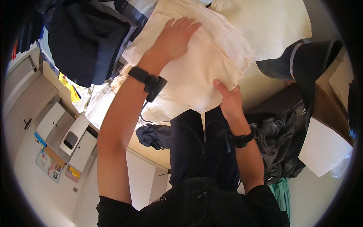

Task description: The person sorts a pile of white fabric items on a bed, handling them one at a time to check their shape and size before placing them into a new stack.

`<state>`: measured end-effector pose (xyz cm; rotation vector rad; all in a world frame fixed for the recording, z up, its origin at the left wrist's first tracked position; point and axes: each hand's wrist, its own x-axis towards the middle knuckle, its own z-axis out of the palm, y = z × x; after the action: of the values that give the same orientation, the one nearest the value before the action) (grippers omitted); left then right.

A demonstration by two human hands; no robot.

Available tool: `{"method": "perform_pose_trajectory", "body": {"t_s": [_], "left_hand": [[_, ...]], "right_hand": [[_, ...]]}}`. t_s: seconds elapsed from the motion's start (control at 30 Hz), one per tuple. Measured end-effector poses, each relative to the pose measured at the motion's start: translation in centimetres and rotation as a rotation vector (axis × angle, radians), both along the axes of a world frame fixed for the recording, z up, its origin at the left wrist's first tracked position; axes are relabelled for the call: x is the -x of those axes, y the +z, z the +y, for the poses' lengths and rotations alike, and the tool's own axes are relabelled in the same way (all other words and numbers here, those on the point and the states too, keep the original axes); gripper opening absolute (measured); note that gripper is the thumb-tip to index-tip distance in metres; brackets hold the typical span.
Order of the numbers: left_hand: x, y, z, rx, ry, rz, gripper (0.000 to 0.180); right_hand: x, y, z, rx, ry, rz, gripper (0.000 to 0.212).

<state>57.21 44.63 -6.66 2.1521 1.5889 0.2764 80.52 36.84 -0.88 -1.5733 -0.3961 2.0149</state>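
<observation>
A folded cream cloth [189, 81], its layers showing along the right edge, lies in front of me. My left hand [174, 39] rests flat on its upper part with the fingers stretched out. At the lower right corner my right hand [230, 100] grips the cloth, thumb on top and the other fingers hidden beneath. The near edge hangs over my dark trousers. Another pale cream cloth [270, 28] lies behind it to the right.
Black folded garments [85, 45] are piled at the left, by a yellow item [70, 87]. On the right are a black cylindrical object [310, 62], an open cardboard box [332, 102] and crumpled black plastic [278, 138]. A dark blue bundle [153, 136] sits below the cloth.
</observation>
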Motion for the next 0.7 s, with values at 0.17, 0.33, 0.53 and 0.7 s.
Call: {"method": "perform_pose_trajectory", "body": {"t_s": [0.17, 0.33, 0.53, 0.7], "left_hand": [[0.7, -1.2, 2.5, 0.187, -0.121, 0.176, 0.054], [1.9, -1.7, 3.8, 0.130, -0.210, 0.381, 0.039], [3.6, -2.1, 4.3, 0.048, -0.195, 0.362, 0.031], [4.3, -2.3, 4.4, -0.033, -0.080, 0.177, 0.027]], "right_hand": [[-0.5, 0.0, -0.4, -0.072, 0.017, 0.002, 0.039], [-1.9, -1.1, -1.1, -0.044, -0.015, 0.013, 0.039], [-2.0, -1.8, -1.9, 0.032, -0.081, 0.061, 0.039], [-1.4, -1.3, -2.9, 0.090, -0.165, 0.096, 0.036]]}}
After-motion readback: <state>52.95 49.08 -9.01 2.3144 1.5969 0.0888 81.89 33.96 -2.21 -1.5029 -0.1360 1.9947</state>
